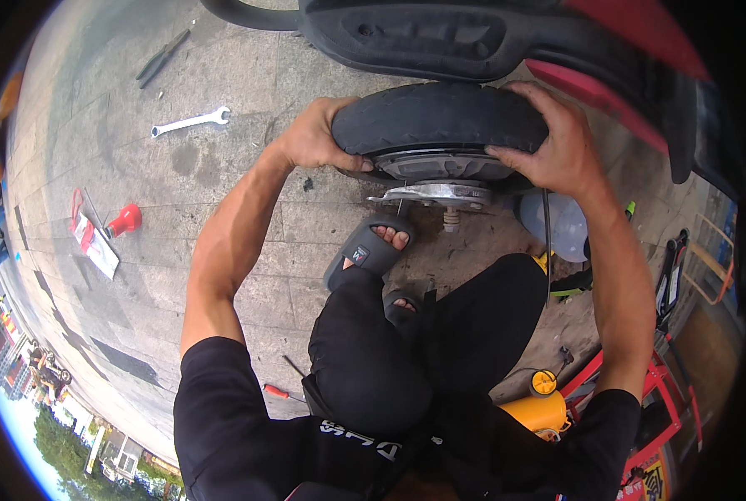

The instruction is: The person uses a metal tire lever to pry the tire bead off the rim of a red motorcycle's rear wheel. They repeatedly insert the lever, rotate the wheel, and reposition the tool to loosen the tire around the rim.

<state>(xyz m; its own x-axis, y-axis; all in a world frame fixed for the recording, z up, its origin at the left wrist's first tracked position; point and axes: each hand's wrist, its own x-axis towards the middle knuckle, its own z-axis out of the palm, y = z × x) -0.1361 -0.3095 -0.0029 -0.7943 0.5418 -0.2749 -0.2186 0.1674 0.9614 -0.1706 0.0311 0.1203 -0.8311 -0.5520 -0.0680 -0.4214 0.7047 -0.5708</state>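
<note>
Outdoors on grey stone paving stained with oil, a red funnel [125,220] and a silver spanner [191,123] lie well left of the scooter tyre [440,117], pliers [162,57] farther up-left. The left hand [316,134] and right hand [557,138] clasp the tyre's two sides beneath the black mudguard [423,37]. A yellow can [536,411] stands below-right of the tyre, a red rack [665,392] just beyond it.

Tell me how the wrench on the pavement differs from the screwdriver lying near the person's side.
The wrench is all bare silver metal, while the screwdriver has an orange-red handle and a thin dark shaft. The wrench lies far out on the paving stones, beyond the left hand; the screwdriver lies close by the person's hip. The wrench looks broader, with jaws at its ends; the screwdriver is slim. Both rest flat on the ground, untouched, as both hands grip the tyre.
</note>
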